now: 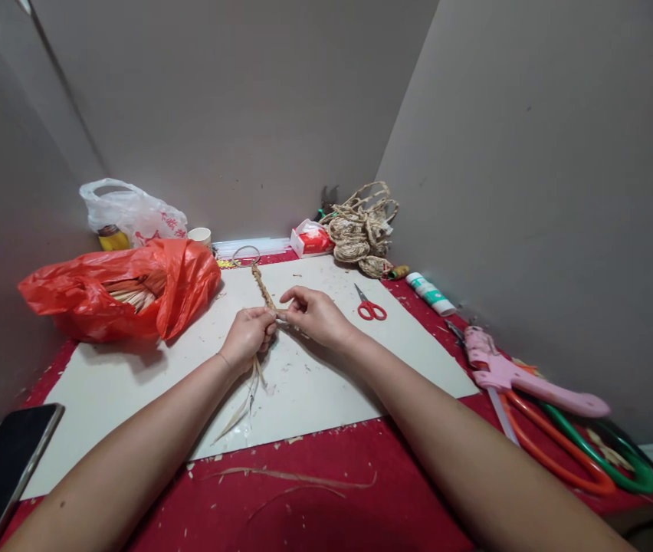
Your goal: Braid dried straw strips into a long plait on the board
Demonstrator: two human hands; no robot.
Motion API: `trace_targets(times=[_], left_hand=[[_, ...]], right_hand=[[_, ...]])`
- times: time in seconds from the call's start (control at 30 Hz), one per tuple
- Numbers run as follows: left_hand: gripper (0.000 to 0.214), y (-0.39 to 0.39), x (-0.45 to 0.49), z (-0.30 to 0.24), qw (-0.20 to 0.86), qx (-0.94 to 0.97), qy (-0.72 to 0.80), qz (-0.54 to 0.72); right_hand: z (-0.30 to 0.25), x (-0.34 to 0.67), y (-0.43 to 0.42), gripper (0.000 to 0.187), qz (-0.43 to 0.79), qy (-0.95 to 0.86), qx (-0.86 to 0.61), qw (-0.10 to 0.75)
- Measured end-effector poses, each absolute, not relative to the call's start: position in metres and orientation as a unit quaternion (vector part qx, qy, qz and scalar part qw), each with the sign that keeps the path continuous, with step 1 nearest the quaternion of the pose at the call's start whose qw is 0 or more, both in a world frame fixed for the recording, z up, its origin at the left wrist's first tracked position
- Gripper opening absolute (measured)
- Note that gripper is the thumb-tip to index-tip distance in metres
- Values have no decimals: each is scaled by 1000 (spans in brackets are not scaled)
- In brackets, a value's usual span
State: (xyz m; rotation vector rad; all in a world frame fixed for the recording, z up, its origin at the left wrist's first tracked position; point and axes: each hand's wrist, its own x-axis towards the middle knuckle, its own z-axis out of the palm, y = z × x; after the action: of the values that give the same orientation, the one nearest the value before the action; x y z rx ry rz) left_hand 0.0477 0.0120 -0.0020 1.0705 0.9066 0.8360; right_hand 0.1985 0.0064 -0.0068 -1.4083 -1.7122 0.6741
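Observation:
A thin straw braid (261, 287) runs from a wire ring (245, 253) at the back of the white board (131, 383) toward me. My left hand (249, 336) is closed round the braid's near end, and loose straw strands (246, 402) hang out below it. My right hand (316, 314) pinches a strand right beside the left hand's fingertips. Both hands meet over the middle of the board.
A red plastic bag of straw (125, 295) lies at left, a white bag (131, 211) and paper cup (200, 234) behind it. Red scissors (370, 307), a glue bottle (430, 293), a pink glue gun (527, 376), coiled braids (361, 226) and red and green hoops (585, 452) are at right. A phone (4, 468) sits near left.

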Motion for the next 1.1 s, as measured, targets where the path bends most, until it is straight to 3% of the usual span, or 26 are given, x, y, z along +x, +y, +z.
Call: trace_targets(times=[0.23, 0.53, 0.8, 0.93, 1.1], left_hand=[[13, 15, 46, -7, 661, 518, 398, 369], [18, 16, 45, -3, 643, 545, 409, 351], [23, 22, 43, -9, 591, 595, 431, 334], [20, 22, 42, -9, 577, 574, 458, 358], [11, 21, 41, 1, 616, 524, 460, 366]], right_hand=[[0, 198, 1, 11, 40, -773, -565, 284], [-4, 196, 1, 23, 130, -805, -535, 220], [11, 191, -7, 20, 73, -812, -564, 130], [9, 192, -4, 25, 76, -808, -565, 148], [0, 188, 5, 26, 225, -763, -547, 261]])
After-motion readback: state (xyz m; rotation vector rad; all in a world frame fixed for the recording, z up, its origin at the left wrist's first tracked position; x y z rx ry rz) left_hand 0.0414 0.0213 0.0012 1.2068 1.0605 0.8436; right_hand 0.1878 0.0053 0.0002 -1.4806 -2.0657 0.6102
